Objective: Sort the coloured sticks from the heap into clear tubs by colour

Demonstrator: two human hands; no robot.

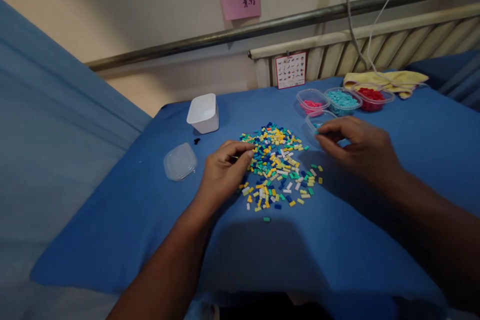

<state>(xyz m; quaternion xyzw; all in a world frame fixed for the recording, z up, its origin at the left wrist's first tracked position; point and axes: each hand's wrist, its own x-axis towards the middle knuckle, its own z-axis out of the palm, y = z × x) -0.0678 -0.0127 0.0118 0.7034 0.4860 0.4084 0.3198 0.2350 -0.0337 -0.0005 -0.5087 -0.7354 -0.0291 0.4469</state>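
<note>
A loose pile of small plastic building bricks (277, 160) in yellow, white, green and dark blue lies on the blue cloth. My left hand (228, 162) is at the pile's left edge, thumb and index fingertips closed together; whatever is between them is too small to make out. To the right of the pile, my right hand (352, 142) pinches a tiny teal brick (317, 131) between thumb and forefinger. It hovers at the front of a clear plastic tub (310, 119), which has some blue bits inside and is partly hidden by the hand.
Behind stand clear tubs of pink bricks (312, 105), light blue bricks (342, 100) and red bricks (371, 97), near a yellow cloth (386, 80). At left are a white container (204, 115), a clear lid (180, 162) and small black pieces (197, 141). A radiator (337, 55) runs behind.
</note>
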